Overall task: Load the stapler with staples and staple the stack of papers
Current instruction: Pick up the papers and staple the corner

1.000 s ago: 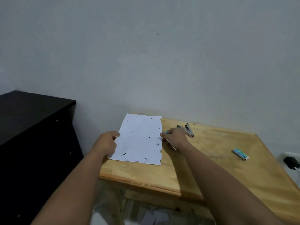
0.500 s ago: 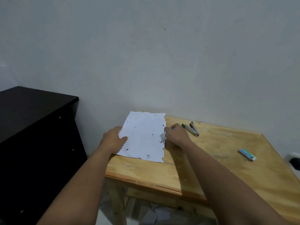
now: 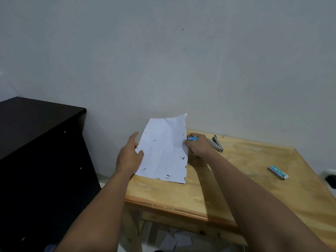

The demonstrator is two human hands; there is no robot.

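The white stack of papers (image 3: pixel 163 150), dotted with old staple marks, is tilted up with its far end off the wooden table (image 3: pixel 236 179). My left hand (image 3: pixel 130 157) grips its left edge, thumb on top. Closed around a small blue stapler (image 3: pixel 192 138), my right hand (image 3: pixel 198 146) is at the papers' right edge, with the stapler's mouth against that edge. Most of the stapler is hidden in my fingers. A small blue-green staple box (image 3: pixel 278 172) lies on the table's right side.
A silver metal hinged tool (image 3: pixel 216 143) lies on the table just right of my right hand. A black cabinet (image 3: pixel 41 142) stands to the left of the table. The wall runs close behind. A socket with a black plug (image 3: pixel 331 179) sits at the far right.
The papers went from lying flat on the table to tilted up at the far end. My left hand moved onto the left edge; my right hand stayed at the right edge.
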